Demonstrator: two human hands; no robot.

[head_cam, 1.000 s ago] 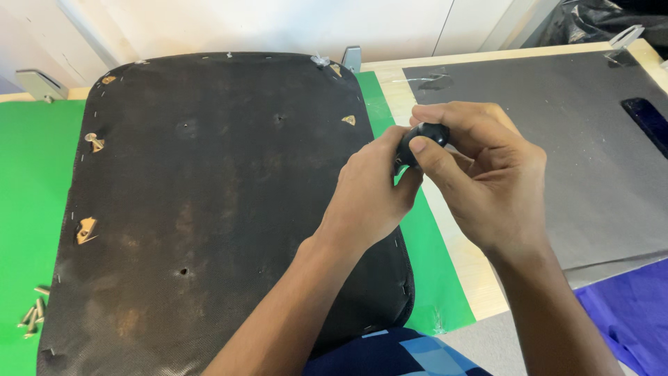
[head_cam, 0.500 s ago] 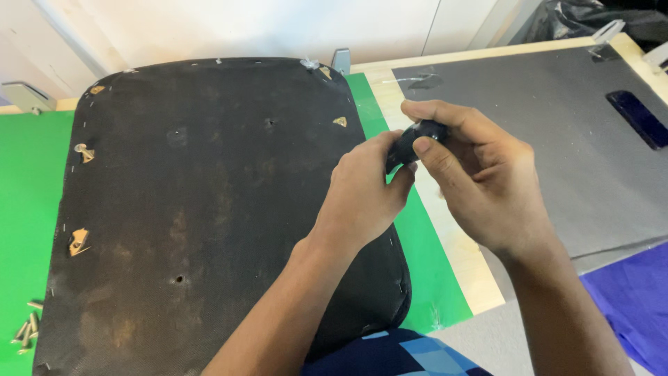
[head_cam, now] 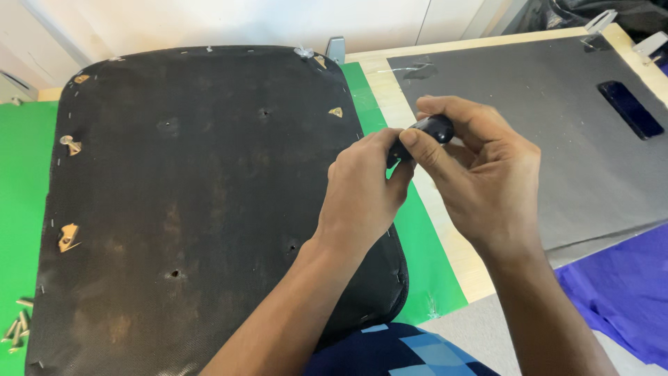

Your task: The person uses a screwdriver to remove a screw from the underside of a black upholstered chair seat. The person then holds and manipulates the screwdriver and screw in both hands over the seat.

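A small glossy black part point(head_cam: 431, 128) sits between the fingertips of both hands, above the right edge of a large black fabric-covered seat panel point(head_cam: 195, 202). My right hand point(head_cam: 480, 181) pinches the part with thumb and fingers. My left hand point(head_cam: 363, 195) grips its lower end; what lies under those fingers is hidden. The panel lies underside up on a green mat point(head_cam: 431, 257), with several screw holes and torn spots showing.
A grey board point(head_cam: 557, 125) with a wooden rim lies to the right, with a dark blue flat object point(head_cam: 630, 108) on it. Several loose screws point(head_cam: 17, 324) lie at the left edge. Blue cloth point(head_cam: 619, 292) hangs at lower right. Metal clamps point(head_cam: 602, 21) sit at the far right corner.
Both hands have stayed together on the small black part, with only slight finger shifts. The view has shifted a little.
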